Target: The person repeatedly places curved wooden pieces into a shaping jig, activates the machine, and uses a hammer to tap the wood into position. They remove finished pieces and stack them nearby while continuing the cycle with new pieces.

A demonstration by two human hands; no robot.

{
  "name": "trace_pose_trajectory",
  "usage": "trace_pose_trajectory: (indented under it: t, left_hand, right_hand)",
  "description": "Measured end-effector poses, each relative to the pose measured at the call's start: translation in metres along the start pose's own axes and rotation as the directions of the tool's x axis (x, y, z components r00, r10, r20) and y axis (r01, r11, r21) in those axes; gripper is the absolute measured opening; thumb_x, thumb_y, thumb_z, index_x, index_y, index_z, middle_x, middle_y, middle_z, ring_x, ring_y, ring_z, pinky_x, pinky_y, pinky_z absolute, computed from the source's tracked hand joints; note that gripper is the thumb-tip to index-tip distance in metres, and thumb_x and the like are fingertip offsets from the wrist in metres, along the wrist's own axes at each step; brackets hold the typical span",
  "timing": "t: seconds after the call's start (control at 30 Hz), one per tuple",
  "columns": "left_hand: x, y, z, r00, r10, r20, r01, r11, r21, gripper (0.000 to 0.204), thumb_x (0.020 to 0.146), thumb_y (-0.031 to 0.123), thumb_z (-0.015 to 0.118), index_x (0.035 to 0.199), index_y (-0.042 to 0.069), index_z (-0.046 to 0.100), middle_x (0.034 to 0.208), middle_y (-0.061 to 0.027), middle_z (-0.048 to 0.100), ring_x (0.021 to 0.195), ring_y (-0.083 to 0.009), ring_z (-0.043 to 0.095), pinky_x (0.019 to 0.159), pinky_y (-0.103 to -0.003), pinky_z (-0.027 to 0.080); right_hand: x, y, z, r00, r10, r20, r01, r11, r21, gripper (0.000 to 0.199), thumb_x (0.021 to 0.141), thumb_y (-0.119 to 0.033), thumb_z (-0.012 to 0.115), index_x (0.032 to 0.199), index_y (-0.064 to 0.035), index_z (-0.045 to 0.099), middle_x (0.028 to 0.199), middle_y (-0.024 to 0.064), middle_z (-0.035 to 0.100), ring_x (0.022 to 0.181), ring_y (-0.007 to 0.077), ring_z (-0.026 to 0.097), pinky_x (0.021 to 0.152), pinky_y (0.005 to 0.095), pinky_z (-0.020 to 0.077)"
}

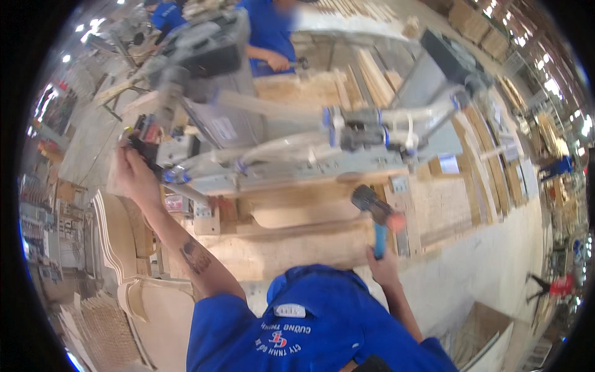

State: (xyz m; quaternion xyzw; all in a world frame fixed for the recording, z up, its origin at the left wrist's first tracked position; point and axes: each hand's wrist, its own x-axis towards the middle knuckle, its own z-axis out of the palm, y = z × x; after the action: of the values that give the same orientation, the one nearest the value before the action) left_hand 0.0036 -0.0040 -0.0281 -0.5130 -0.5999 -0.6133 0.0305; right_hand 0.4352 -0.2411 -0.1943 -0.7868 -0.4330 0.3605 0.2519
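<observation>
My left hand [135, 173] reaches up at the left end of a clamping machine, its fingers closed round a small black control piece [145, 146] with red on it. In my right hand [384, 266], at the near side of the bench, is a mallet [379, 239]. Its handle is blue, and its head is black with a red-orange face. Just left of the mallet head, a pale curved wooden panel [304, 208] lies under the machine's grey beam [279, 177]. Motion blurs the machine and partly the left fingers.
Clear hoses and blue-collared fittings [356, 127] run above the beam. Curved plywood pieces [118, 229] stand stacked at left, more panels [164, 316] below. Across the machine, a co-worker in blue [273, 37] holds a hammer-like tool [302, 63]. Long boards [483, 167] lie at right.
</observation>
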Motion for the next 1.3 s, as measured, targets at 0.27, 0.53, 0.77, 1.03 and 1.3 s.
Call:
trace_pose_trajectory:
  t: [0.27,0.53,0.77,1.03,1.3]
  left_hand:
    - [0.002,-0.002,0.001,1.000,-0.009,-0.020,0.007,0.993,-0.121,0.028,0.095,0.011,0.039,0.105,0.004,0.064,0.080,-0.0055,0.065,0.072,-0.0120,0.058,0.068,-0.027,0.046]
    - [-0.010,0.009,0.000,1.000,0.009,-0.022,-0.009,1.000,0.019,0.025,0.093,0.009,0.040,0.104,0.003,0.061,0.075,-0.0078,0.060,0.067,-0.0129,0.053,0.064,-0.029,0.043]
    - [-0.007,0.019,0.005,1.000,-0.014,-0.013,0.013,0.996,-0.088,0.022,0.091,0.008,0.039,0.098,0.001,0.060,0.073,-0.0028,0.054,0.066,-0.0109,0.046,0.063,-0.027,0.040]
    - [-0.013,0.009,-0.003,1.000,-0.018,-0.005,0.018,0.998,-0.063,0.026,0.091,0.011,0.037,0.097,0.000,0.059,0.079,-0.0042,0.057,0.072,-0.0109,0.049,0.066,-0.026,0.040]
    - [-0.012,0.006,0.009,0.994,-0.038,-0.101,0.034,0.999,-0.043,0.035,0.102,0.025,0.038,0.101,0.000,0.062,0.083,-0.0062,0.062,0.077,-0.0142,0.055,0.073,-0.028,0.043]
  right_hand:
    - [0.002,-0.075,-0.042,0.635,-0.772,-0.028,0.728,0.610,-0.312,0.025,0.078,-0.029,0.074,0.087,-0.0083,0.062,0.072,0.0091,0.065,0.061,0.0321,0.065,0.058,0.0420,0.0513]
    - [0.003,-0.116,0.005,0.858,-0.501,0.110,0.512,0.847,-0.142,0.026,0.085,-0.028,0.070,0.087,-0.0038,0.060,0.062,0.0145,0.059,0.057,0.0352,0.062,0.056,0.0440,0.0504]
    - [0.031,-0.015,0.038,0.886,-0.454,0.091,0.463,0.858,-0.223,0.021,0.083,-0.021,0.070,0.090,-0.0049,0.059,0.066,0.0132,0.062,0.061,0.0328,0.063,0.055,0.0401,0.0483]
    - [-0.012,-0.041,-0.004,0.872,-0.388,-0.298,0.402,0.915,-0.015,0.021,0.086,-0.020,0.067,0.087,0.0006,0.061,0.059,0.0149,0.058,0.058,0.0303,0.063,0.056,0.0397,0.0482]
    - [-0.021,0.030,0.029,0.962,-0.194,-0.190,0.202,0.979,0.022,0.027,0.088,-0.025,0.063,0.085,0.0019,0.063,0.064,0.0200,0.060,0.062,0.0319,0.065,0.061,0.0415,0.0491]
